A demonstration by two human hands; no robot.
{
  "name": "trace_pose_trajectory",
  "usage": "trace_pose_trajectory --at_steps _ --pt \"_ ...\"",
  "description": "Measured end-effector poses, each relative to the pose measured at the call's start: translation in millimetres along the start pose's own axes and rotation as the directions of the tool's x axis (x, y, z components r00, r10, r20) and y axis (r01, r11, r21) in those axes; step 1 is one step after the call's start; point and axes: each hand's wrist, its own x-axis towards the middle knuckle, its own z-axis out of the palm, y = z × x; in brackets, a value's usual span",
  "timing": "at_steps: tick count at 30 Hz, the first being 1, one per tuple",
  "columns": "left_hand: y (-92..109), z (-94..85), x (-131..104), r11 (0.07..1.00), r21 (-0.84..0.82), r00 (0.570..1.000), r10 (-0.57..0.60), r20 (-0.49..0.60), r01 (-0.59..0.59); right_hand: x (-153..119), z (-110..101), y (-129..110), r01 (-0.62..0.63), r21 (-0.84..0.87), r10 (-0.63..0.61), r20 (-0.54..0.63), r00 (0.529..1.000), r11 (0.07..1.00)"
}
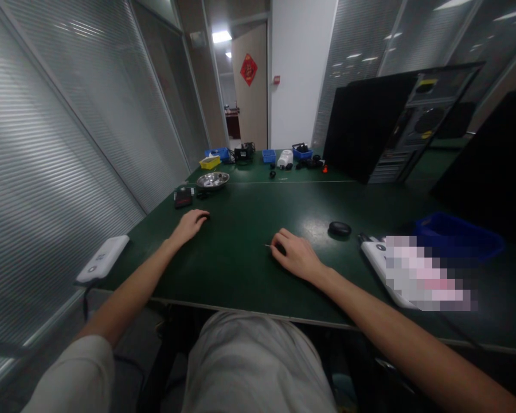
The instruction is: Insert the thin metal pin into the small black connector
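Step in hand, by judgement: small-part handling, 2 hands well apart at the table [236, 258]. Right hand [298, 255] curled, thumb and forefinger seemingly closed on a thin pale rod [268, 246], its tip jutting left over the near half. Left hand [190, 226] half-curled at a small dark item [205, 217]; cannot tell if gripped. Next move likely calls for a light fingertip pinch. Surface: dark green, glossy; metal bowl [212, 181] left, black case [339, 229] right. Room: blinds [47, 115] left, open door [251, 103] beyond.
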Motion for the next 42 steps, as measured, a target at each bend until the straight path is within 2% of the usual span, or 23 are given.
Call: trace_pose_trajectory --at_steps 2,4,6,8,16,27,35,42 --pt "-56 -18.0 -13 0.967 0.135 0.975 -0.206 -0.087 0.217 0 0 1 0.005 0.012 -0.005 -0.003 1.000 1.000" --pt "-100 -32.6 -29 0.892 0.214 0.915 -0.366 -0.170 0.397 0 1 1 0.008 0.023 -0.008 -0.007 1.000 1.000" --pt "-125 -40.8 -41 0.840 0.213 0.861 -0.452 -0.234 0.499 -1 1 1 0.008 0.026 -0.007 -0.014 1.000 1.000" --pt "-135 -43.1 -47 0.819 0.183 0.830 -0.493 -0.262 0.544 -1 2 1 0.009 0.027 -0.008 -0.023 1.000 1.000" --pt "-133 -40.5 -46 0.807 0.130 0.796 -0.518 -0.314 0.577 -1 1 2 0.012 0.031 -0.012 -0.024 1.000 0.999" --pt "-136 -40.6 -44 0.832 0.154 0.824 -0.469 -0.319 0.533 0 0 0 0.008 0.022 -0.008 -0.015 1.000 1.000" --pt "-123 -44.8 -45 0.838 0.203 0.847 -0.440 -0.299 0.507 0 -3 -1 -0.002 0.020 0.001 0.003 1.000 1.000" --pt "-113 -46.6 -46 0.804 0.268 0.840 -0.461 -0.285 0.532 0 -3 -2 -0.006 0.017 0.006 0.019 1.000 1.000"
